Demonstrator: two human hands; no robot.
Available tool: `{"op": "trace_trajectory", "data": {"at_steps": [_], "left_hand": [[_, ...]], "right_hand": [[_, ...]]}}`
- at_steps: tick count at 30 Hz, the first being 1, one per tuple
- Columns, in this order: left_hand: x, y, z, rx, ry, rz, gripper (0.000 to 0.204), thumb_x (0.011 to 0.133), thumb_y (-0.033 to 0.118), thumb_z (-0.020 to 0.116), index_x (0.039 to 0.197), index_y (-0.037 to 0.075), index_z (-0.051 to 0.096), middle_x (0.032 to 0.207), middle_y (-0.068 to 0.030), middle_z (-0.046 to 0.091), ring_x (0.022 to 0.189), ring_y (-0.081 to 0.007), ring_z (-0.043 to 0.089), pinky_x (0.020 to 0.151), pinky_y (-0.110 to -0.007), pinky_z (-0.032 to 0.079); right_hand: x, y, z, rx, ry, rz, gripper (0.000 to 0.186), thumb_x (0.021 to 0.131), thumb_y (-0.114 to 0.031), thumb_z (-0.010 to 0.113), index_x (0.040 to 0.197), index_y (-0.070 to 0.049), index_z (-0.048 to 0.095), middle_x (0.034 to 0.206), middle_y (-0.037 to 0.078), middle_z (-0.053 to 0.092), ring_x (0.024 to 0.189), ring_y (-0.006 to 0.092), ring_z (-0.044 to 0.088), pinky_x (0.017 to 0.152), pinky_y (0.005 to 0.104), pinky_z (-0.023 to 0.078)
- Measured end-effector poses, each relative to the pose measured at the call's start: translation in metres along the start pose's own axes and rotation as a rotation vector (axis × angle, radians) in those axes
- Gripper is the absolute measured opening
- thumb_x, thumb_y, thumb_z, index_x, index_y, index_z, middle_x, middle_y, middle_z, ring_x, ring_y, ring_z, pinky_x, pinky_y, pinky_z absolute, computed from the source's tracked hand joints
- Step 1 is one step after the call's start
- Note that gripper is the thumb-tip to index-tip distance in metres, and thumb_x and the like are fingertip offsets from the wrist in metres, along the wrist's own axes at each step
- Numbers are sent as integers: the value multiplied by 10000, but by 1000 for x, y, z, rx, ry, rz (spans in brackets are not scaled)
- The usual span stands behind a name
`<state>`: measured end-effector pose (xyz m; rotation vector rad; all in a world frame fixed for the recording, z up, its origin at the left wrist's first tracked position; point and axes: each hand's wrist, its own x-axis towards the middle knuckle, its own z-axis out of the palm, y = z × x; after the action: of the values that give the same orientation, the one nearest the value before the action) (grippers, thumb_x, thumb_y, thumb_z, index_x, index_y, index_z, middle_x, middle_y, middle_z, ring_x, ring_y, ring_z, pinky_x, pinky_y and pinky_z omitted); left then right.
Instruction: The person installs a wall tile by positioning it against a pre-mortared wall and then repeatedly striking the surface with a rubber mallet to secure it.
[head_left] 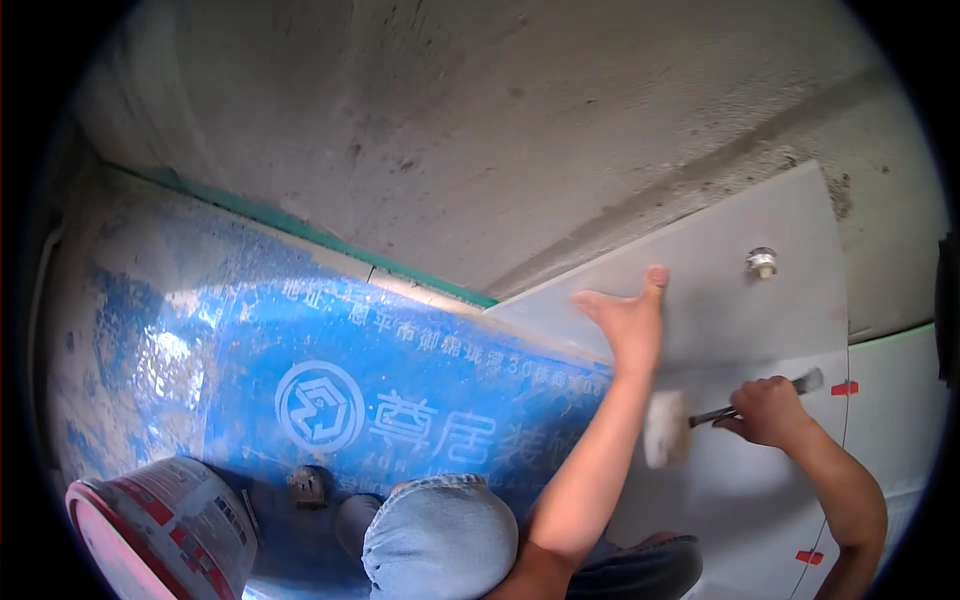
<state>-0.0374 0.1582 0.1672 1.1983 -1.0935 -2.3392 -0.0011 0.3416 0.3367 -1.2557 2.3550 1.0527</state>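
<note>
A large grey tile (720,270) leans on the concrete wall, and a round metal pipe fitting (762,262) sticks out through it. My left hand (630,318) lies against the tile's left part with thumb and fingers spread, holding nothing. My right hand (768,412) is closed around the dark handle of a mallet (667,430). The mallet's thick white head points left, just right of my left forearm, in front of the lower tile (740,500). Whether the head touches that tile I cannot tell.
Red spacer clips (845,388) sit along the right tile joint. Bare concrete wall (400,130) rises behind, with a green strip (300,232) at its foot. Printed blue sheeting (250,340) covers the floor. A bucket (180,520) stands lower left, near a small dark object (308,487) beside my knee.
</note>
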Motion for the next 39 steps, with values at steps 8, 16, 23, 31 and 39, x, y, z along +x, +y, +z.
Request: {"op": "trace_trajectory", "data": {"at_steps": [8, 16, 23, 31, 39], "left_hand": [[-5, 12, -4, -115, -75, -47, 1324, 699, 487, 831, 1387, -263, -15, 1493, -446, 24, 1453, -477, 12, 1202, -463, 51], [-2, 2, 4, -104, 8, 28, 955, 712, 369, 853, 1261, -164, 282, 1272, -281, 386, 1215, -340, 392, 1072, -387, 298], [-4, 15, -7, -224, -171, -85, 1299, 686, 408, 851, 1397, -241, -21, 1501, -405, 84, 1441, -462, 83, 1194, -445, 77], [-9, 16, -7, -165, -173, -108, 1308, 704, 445, 837, 1411, -230, -33, 1523, -394, 47, 1461, -436, 42, 1204, -424, 58], [-1, -1, -6, -337, -199, -124, 1326, 706, 447, 850, 1437, -202, -46, 1542, -318, 147, 1447, -347, 175, 1190, -357, 117]], "right_hand": [[56, -15, 31, 73, -5, 65, 501, 761, -592, 693, 668, -104, 631, 665, 106, 637, 598, 302, 644, 545, 436, 498], [83, -24, 49, -40, -81, -23, 496, 807, -574, 659, 707, -89, 635, 669, 103, 648, 591, 307, 643, 569, 409, 503], [72, -7, 43, -14, -159, 139, 488, 804, -597, 643, 717, -118, 656, 682, 87, 645, 660, 282, 657, 606, 423, 510], [51, 8, 30, -46, -50, 81, 505, 761, -615, 671, 664, -119, 651, 633, 81, 618, 609, 289, 643, 565, 424, 503], [23, 41, -30, -71, -93, -55, 506, 780, -597, 653, 654, -107, 635, 610, 79, 590, 604, 299, 632, 523, 423, 482]]}}
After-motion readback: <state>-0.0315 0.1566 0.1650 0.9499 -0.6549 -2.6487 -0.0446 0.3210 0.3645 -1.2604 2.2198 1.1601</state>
